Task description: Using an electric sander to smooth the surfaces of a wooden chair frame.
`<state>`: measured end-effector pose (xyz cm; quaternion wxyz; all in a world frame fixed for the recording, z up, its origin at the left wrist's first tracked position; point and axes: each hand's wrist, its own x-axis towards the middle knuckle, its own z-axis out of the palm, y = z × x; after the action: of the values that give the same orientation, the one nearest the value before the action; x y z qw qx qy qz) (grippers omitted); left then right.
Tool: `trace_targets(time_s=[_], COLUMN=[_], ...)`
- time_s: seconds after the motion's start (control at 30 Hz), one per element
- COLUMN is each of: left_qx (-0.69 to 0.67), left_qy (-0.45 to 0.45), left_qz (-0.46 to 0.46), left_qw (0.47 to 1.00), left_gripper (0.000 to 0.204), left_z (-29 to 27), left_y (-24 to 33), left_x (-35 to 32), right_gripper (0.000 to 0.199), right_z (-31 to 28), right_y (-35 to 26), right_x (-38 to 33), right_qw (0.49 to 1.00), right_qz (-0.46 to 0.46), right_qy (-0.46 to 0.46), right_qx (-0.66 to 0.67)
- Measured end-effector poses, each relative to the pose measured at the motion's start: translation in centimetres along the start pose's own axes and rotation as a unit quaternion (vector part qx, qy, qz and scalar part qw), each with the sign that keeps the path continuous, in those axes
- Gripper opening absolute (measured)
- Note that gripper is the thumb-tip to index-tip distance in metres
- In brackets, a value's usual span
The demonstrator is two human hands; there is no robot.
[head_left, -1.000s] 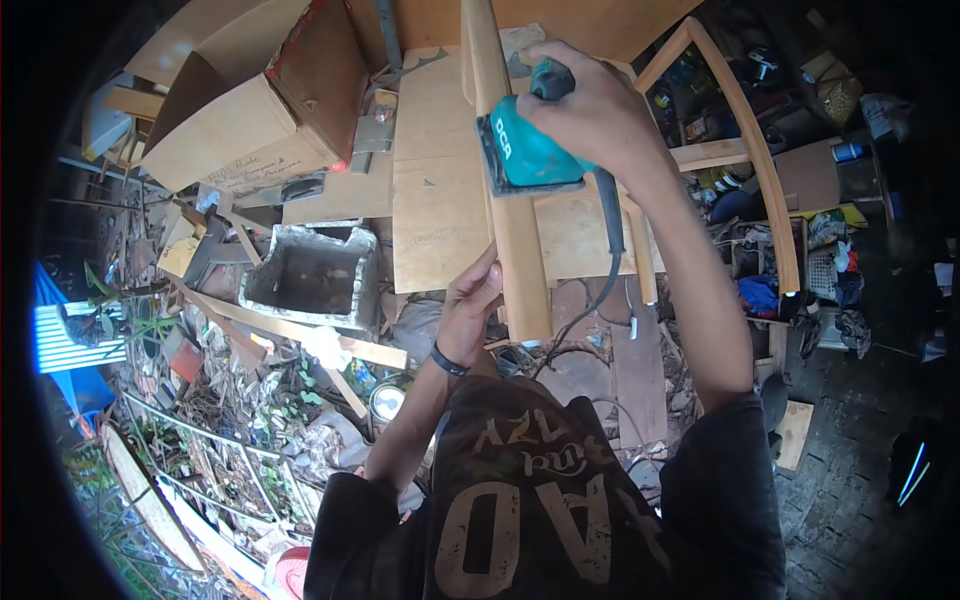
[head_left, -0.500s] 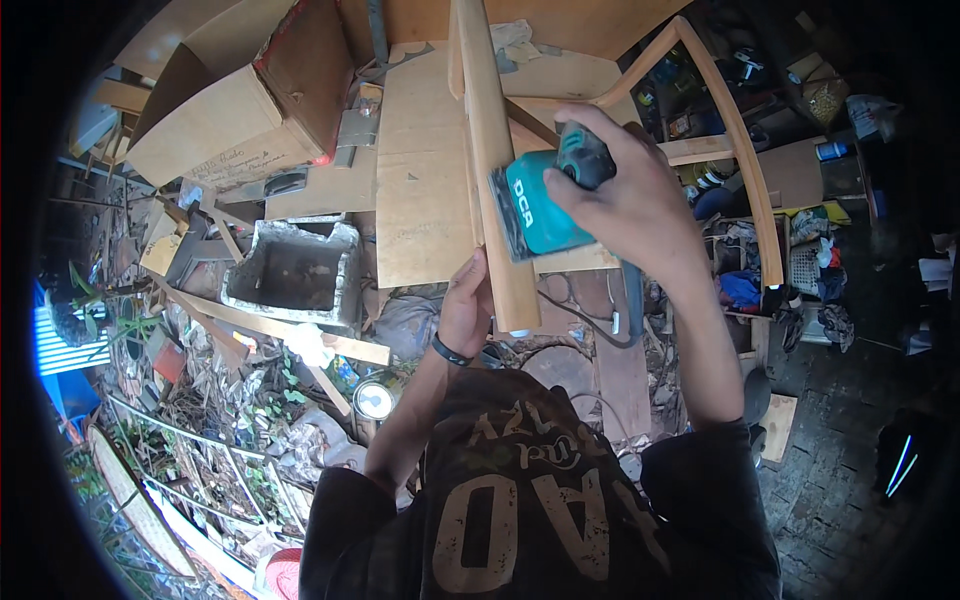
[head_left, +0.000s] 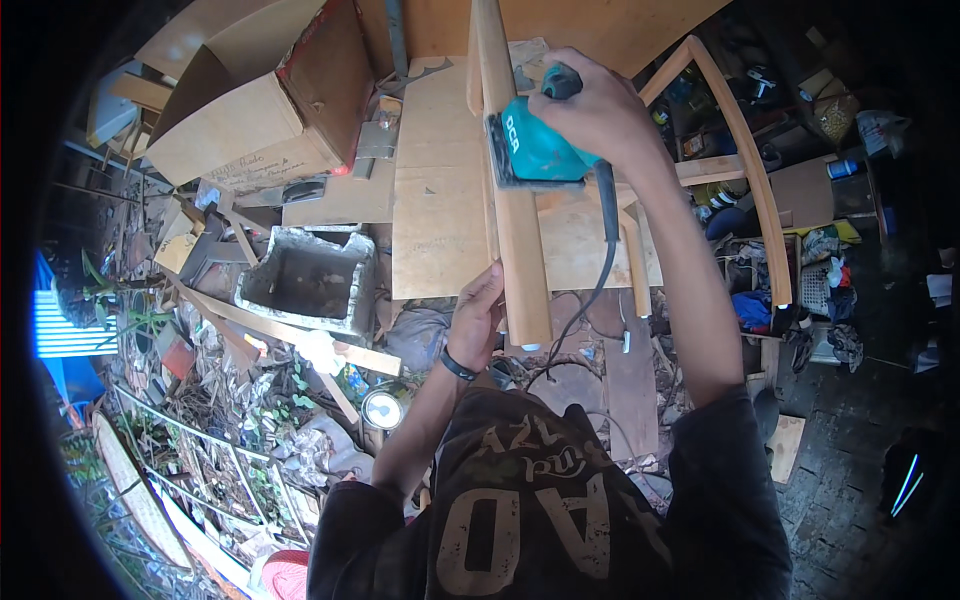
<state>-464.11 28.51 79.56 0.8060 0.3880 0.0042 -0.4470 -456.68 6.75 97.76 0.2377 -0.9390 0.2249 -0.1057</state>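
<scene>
My right hand [head_left: 600, 105] is wrapped round the top of a teal electric sander [head_left: 540, 148]. The sander's dark base lies against the side face of a long wooden leg [head_left: 524, 245], part of a wooden frame. A black cord [head_left: 609, 215] hangs from the back of the tool. Near the leg's lower end, my left hand [head_left: 478, 310] grips its left edge, the thumb along the wood and the other fingers partly hidden behind it. A dark band circles the left wrist.
A curved wooden frame piece [head_left: 735, 140] rises on the right. Behind the leg lies flat cardboard [head_left: 430, 235]. On the left are a big cardboard box [head_left: 240, 125], a rough grey basin [head_left: 350, 320] and a wooden strip [head_left: 370, 358]. Clutter and a round can [head_left: 382, 409] lie below.
My right hand has slid the sander up along the leg, away from me, and turned it, so the cord now shows. My left hand stays on the leg. The whole view has shifted slightly.
</scene>
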Motion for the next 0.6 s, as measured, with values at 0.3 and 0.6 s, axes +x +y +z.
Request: trace_targets(time_s=[0.3, 0.6], left_qx=[-0.031, -0.051], left_qy=[0.027, -0.014], left_qz=[0.019, -0.011], left_qw=[0.999, 0.999], left_gripper=[0.046, 0.045], left_z=[1.5, 1.2], left_y=[-0.8, 0.8], left_x=[-0.5, -0.8], right_gripper=[0.062, 0.057], right_z=[0.5, -4.6], right_y=[2.3, -1.6], right_x=[4.3, -20.9], right_qw=[0.999, 0.992], right_qz=[-0.041, -0.037], right_qy=[0.006, -0.056], right_qx=[-0.012, 0.106])
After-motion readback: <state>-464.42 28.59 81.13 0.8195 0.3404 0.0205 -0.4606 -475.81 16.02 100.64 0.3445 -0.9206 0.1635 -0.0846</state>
